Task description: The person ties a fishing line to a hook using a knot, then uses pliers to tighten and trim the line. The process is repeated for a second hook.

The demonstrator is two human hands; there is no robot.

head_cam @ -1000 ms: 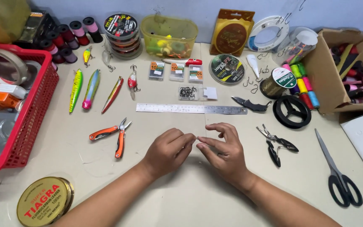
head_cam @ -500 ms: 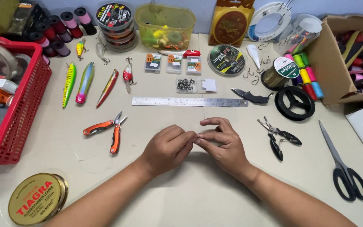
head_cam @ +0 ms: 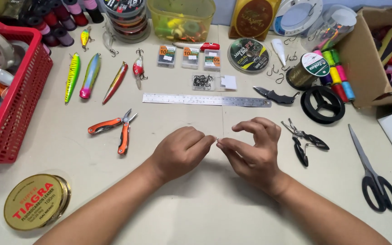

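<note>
Pale surface [head_cam: 169,213] lies under both hands, whose pinched fingertips meet at centre. Something tiny, too small to identify, is gripped between left hand [head_cam: 178,152] and right hand [head_cam: 255,152]; its axis runs left-right, equally near both.

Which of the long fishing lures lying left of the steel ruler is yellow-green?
The leftmost long lure, nearest the red basket; its neighbours are blue-pink and reddish.
</note>
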